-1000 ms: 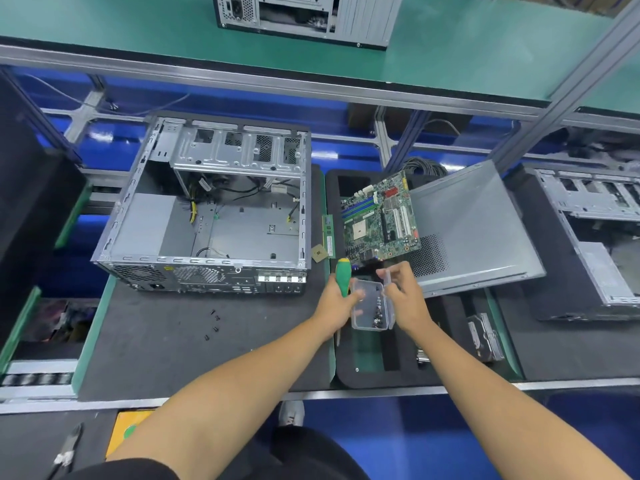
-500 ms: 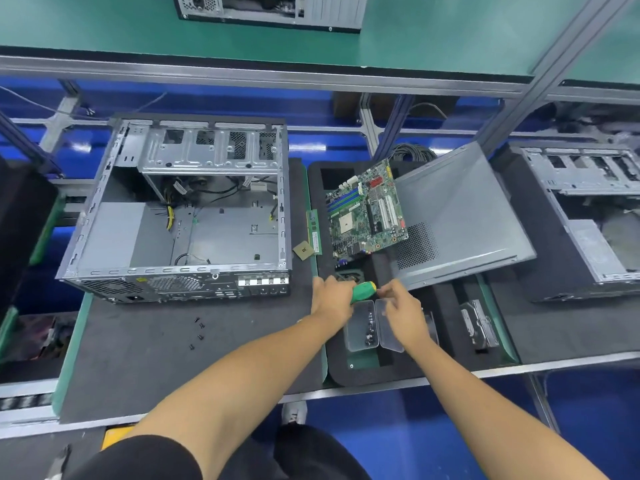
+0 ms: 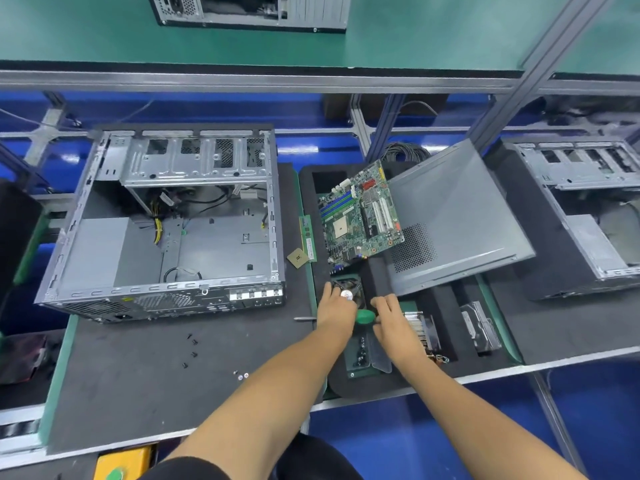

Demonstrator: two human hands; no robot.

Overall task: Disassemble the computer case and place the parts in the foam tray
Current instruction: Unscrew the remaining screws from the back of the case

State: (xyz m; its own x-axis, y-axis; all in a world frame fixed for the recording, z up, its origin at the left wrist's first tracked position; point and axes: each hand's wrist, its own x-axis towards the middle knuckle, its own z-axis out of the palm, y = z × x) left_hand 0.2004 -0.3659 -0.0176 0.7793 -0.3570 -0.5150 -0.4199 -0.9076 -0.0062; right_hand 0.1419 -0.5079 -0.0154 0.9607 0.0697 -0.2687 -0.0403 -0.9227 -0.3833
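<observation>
The open, gutted computer case (image 3: 166, 230) lies on the dark mat at left. Right of it is the black foam tray (image 3: 374, 386). It holds the motherboard (image 3: 360, 216), the grey side panel (image 3: 450, 220), a fan (image 3: 348, 285), a heatsink (image 3: 420, 327) and a hard drive (image 3: 481, 330). A clear plastic screw box (image 3: 365, 353) lies open in a front pocket of the tray. My left hand (image 3: 336, 310) grips a green-handled screwdriver (image 3: 365, 317) held crosswise above the box. My right hand (image 3: 391, 320) hovers beside the handle with loose fingers, holding nothing.
A RAM stick (image 3: 307, 237) and a CPU chip (image 3: 298, 258) lie between case and tray. Loose black screws (image 3: 190, 348) dot the mat in front of the case. Another stripped case (image 3: 581, 209) sits at right, and a cable coil (image 3: 405, 152) lies behind the tray.
The clear box, held up in both hands a second ago, now lies open in the tray pocket. My right hand has let go of it. The screwdriver swung from upright to crosswise.
</observation>
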